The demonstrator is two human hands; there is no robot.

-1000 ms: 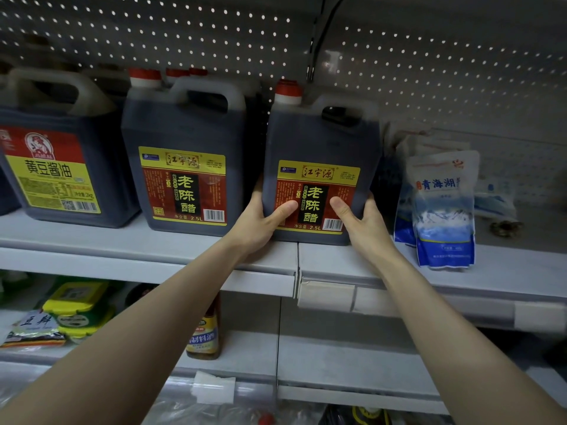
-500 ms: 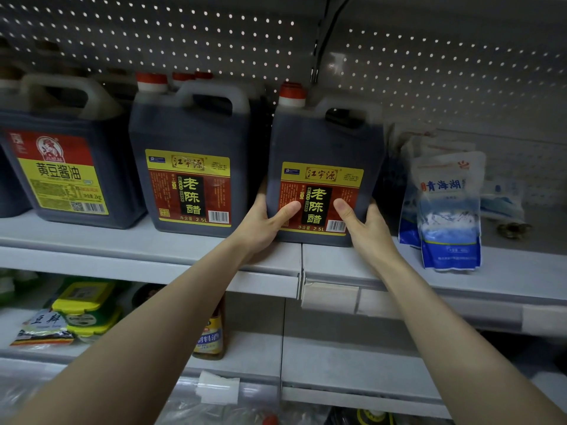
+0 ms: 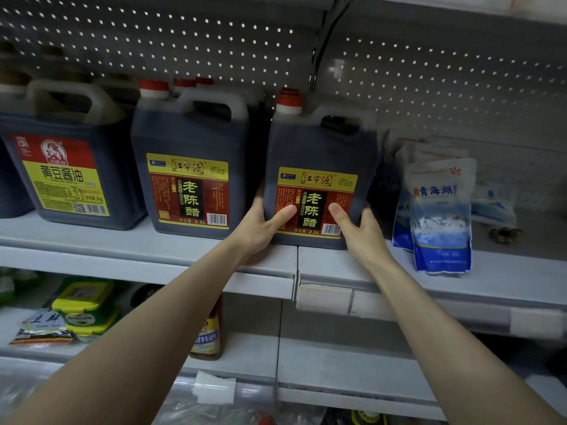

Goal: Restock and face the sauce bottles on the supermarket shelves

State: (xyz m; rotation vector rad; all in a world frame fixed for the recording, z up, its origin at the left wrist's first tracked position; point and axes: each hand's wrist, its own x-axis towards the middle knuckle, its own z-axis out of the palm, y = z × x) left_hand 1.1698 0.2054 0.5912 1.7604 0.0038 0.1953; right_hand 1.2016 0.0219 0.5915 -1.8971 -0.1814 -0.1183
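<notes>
A dark 2.5 L vinegar jug (image 3: 319, 154) with a red cap and a yellow-and-red label stands on the grey upper shelf (image 3: 147, 240), label facing me. My left hand (image 3: 260, 228) grips its lower left corner, thumb across the label. My right hand (image 3: 359, 228) grips its lower right corner, thumb on the front. A matching vinegar jug (image 3: 190, 167) stands just to the left, with more red caps behind it. Further left is a soy sauce jug (image 3: 64, 167) with a red-and-yellow label.
Blue-and-white salt bags (image 3: 438, 216) lean upright to the right of the held jug. The lower shelf holds a small sauce bottle (image 3: 207, 335), green-yellow tubs (image 3: 86, 308) and a flat packet (image 3: 43, 329). Pegboard backs the shelves.
The held jug has barely shifted on the shelf; both hands keep the same grip. The view has drifted slightly, so everything sits a little lower in the frame.
</notes>
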